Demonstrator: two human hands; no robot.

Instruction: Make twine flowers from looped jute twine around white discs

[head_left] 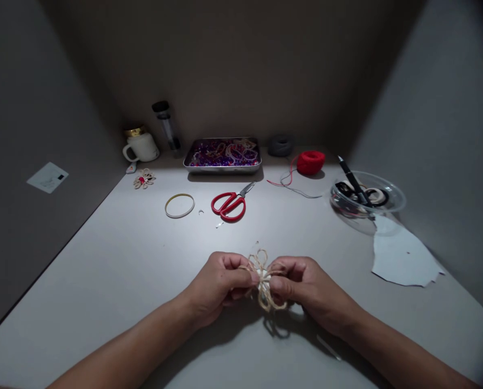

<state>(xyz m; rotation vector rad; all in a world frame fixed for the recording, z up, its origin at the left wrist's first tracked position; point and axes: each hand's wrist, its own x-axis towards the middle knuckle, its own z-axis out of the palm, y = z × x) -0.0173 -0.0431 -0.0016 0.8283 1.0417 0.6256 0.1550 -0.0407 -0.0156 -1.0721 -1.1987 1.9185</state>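
Between my two hands, just above the tabletop, is a flower made of looped tan twine [266,305] with a whitish centre. My left hand [221,281] pinches it from the left, thumb near the middle. From the other side my right hand [302,283] grips the petals with thumb and fingers, hiding part of the loops. A thin pale stick-like piece [329,348] lies on the table by my right forearm. Beyond the hands rest red-handled scissors [229,207] and a thin ring [179,206].
At the back are a white mug [143,147], a dark-capped tube [167,127], a metal tray [225,169] of beads, grey yarn [281,146] and red yarn [310,162]. To the right, a clear bowl [395,200] with a pen stands near torn paper [401,254]. Another twine flower [144,179] lies back left.
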